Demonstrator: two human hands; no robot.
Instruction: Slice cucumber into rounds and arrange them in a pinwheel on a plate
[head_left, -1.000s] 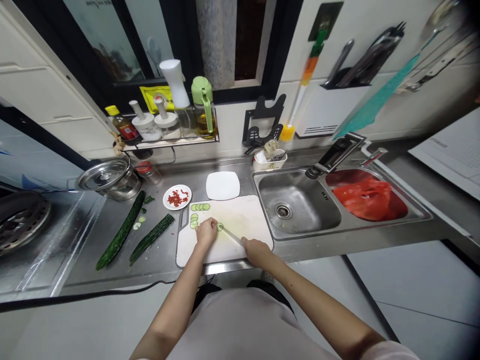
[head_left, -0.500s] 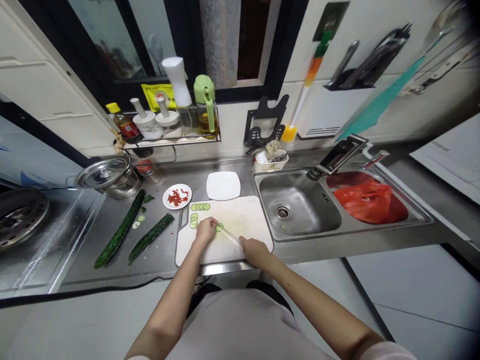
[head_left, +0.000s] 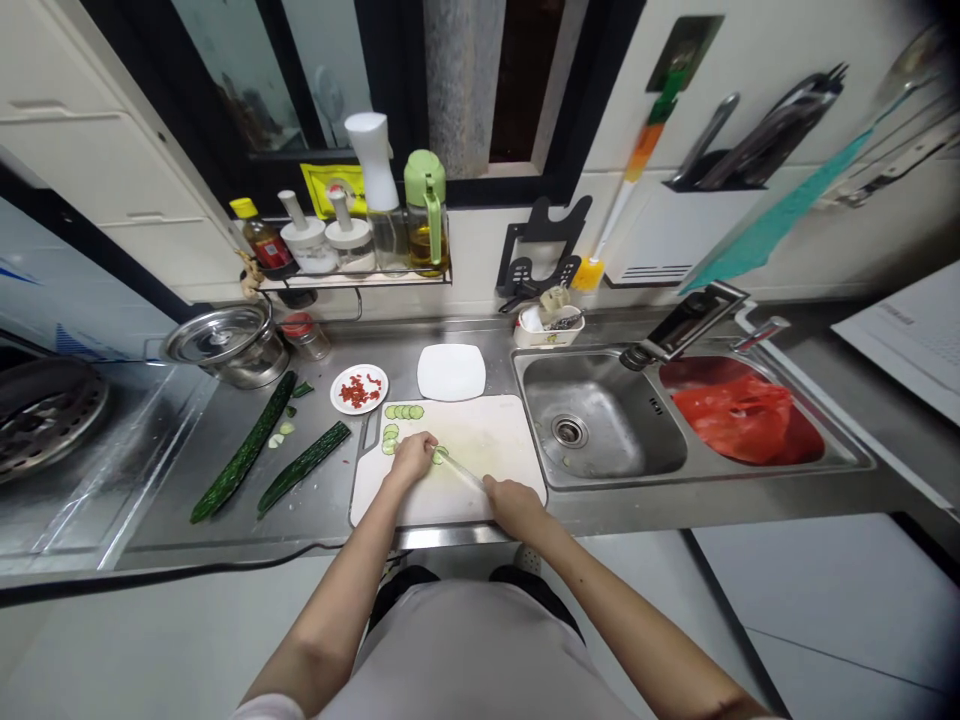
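My right hand [head_left: 516,508] is closed around the handle of a kitchen knife [head_left: 466,475], whose blade points up and left across the white cutting board [head_left: 495,425]. At the far end of the blade, my left hand [head_left: 415,458] has its fingers curled together on a piece of cucumber [head_left: 441,455]; part of it is hidden behind the fingers. Beyond the left hand lie a row of round cucumber slices [head_left: 403,411] and a small group of slices [head_left: 390,438]. Left of the board rest a whole cucumber [head_left: 244,455] and a cut cucumber [head_left: 304,468].
Behind the board stand a white square plate [head_left: 451,371] and a round plate of chopped red pieces [head_left: 359,389]. A steel sink [head_left: 600,410] borders the board's right side, with a red plastic bag [head_left: 739,415] in the second basin. A lidded pot [head_left: 232,345] stands at the back left.
The camera view has shifted slightly, so the scene sits a little further right. Both hands stay at the knife and cucumber, nearly in the same place on the board.
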